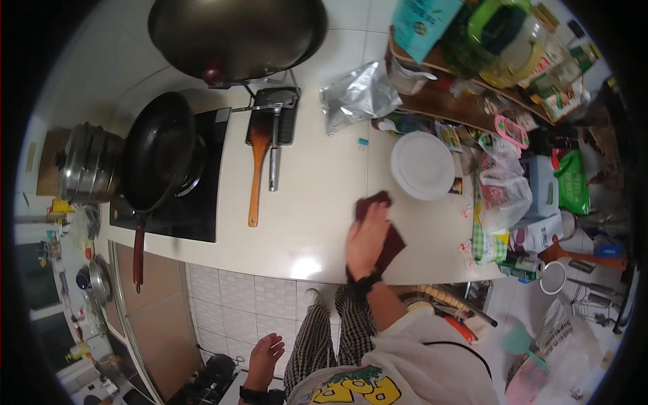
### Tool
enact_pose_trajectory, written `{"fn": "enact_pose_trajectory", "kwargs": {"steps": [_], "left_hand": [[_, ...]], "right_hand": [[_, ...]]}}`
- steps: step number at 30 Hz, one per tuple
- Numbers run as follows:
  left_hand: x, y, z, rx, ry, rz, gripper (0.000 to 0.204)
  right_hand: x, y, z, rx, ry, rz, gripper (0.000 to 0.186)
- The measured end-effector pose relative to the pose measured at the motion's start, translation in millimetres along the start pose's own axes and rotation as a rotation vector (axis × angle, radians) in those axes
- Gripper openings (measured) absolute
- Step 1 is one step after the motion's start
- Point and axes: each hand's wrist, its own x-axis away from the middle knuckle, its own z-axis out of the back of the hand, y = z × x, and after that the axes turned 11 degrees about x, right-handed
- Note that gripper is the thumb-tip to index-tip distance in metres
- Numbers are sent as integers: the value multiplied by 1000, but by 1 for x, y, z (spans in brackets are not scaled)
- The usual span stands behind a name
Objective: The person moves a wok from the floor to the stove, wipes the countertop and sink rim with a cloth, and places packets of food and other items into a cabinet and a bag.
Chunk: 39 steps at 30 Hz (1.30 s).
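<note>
On the pale countertop, my right hand presses down on a dark red cloth, its fingers closed together over it. The cloth shows beyond the fingertips and to the right of the palm. My left hand hangs below the counter's front edge, fingers a little bent and apart, with nothing in it. Just beyond the right hand is a round white lid or plate. To the left lie a wooden spatula and a metal-handled utensil, their heads on a black tray.
At left, a black frying pan sits on the cooktop, beside a steamer pot. A wok stands at the back. A silver foil bag, a wooden shelf and plastic bags crowd the right side.
</note>
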Motion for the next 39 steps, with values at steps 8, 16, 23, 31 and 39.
{"fn": "enact_pose_trajectory", "kwargs": {"steps": [8, 16, 23, 31, 39], "left_hand": [[11, -16, 27, 109, 37, -20, 41], [23, -30, 22, 140, 61, -11, 44], [29, -1, 10, 169, 19, -169, 43], [46, -47, 58, 277, 98, -130, 41], [63, -82, 87, 405, 73, -60, 40]], "right_hand": [[-91, -88, -31, -73, -52, 407, 60], [67, -116, -29, 103, -163, 810, 48], [166, -61, 48, -881, -960, 560, 27], [16, 53, 46, -52, -9, 326, 46], [96, -47, -7, -284, -219, 503, 49]]}}
